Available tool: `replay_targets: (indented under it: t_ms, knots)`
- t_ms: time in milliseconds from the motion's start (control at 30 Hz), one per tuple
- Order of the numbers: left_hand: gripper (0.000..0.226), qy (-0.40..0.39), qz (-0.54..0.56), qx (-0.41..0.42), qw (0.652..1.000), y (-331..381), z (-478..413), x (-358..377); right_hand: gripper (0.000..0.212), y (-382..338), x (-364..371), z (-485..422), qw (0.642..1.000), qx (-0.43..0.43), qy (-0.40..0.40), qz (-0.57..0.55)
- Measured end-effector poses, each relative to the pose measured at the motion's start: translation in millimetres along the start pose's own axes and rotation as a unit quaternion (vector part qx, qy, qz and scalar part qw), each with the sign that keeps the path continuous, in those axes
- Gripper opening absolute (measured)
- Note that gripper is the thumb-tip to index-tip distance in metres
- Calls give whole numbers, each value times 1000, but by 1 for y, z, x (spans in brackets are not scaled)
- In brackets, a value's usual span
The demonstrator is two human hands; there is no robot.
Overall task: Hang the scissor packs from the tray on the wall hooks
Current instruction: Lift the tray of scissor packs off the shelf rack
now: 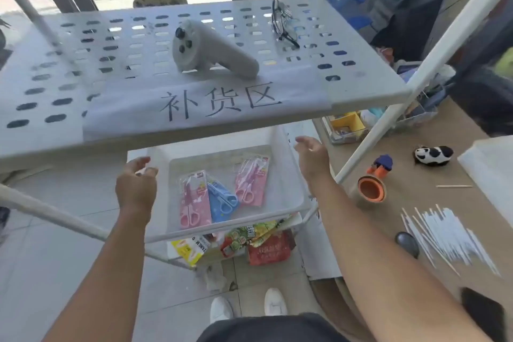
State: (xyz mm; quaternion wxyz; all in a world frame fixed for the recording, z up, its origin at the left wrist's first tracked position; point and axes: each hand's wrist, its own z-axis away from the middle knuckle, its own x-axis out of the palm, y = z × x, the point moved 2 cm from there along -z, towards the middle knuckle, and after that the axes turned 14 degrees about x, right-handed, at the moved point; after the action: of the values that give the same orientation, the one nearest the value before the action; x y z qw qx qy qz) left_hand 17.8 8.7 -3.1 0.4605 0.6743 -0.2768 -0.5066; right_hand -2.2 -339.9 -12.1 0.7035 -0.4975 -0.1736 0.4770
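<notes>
Glossy clear plastic over the scissor packs; smooth, matt white plastic for the tray; perforated matt shelf bearing a paper sign.

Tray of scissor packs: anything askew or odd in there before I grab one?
The three packs lie loose in the tray: the blue pack sits skewed, overlapping the left pink pack; the right pink pack lies apart. Nothing looks damaged. Both hands are at the tray's sides, empty.

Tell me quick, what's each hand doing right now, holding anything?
Left hand: open, at the tray's left rim, holding nothing.
Right hand: open beside its right rim, empty.
</notes>
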Motion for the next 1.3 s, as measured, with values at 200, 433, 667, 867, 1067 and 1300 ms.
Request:
replay_targets:
  t_ms: [200,433,667,867,1067,1300]
  knots:
    - [42,23,-87,-55,994,-7,-8,-4,31,14,5,-13,994,90,-2,65]
    - [50,16,-5,-147,989,-39,-24,-21,16,9,5,-20,988,135,-59,32]
    - [43,44,21,-126,991,-2,5,-32,22,-5,-5,-21,990,117,-78,-4]
    - [34,92,42,-68,993,15,51,-44,22,-23,-32,-8,983,101,-153,-20]
    - [29,139,105,-70,982,16,103,-61,20,-34,-52,19,980,85,-177,8]
    - [24,192,112,-52,974,12,156,-99,15,-31,-41,64,975,79,-203,31]
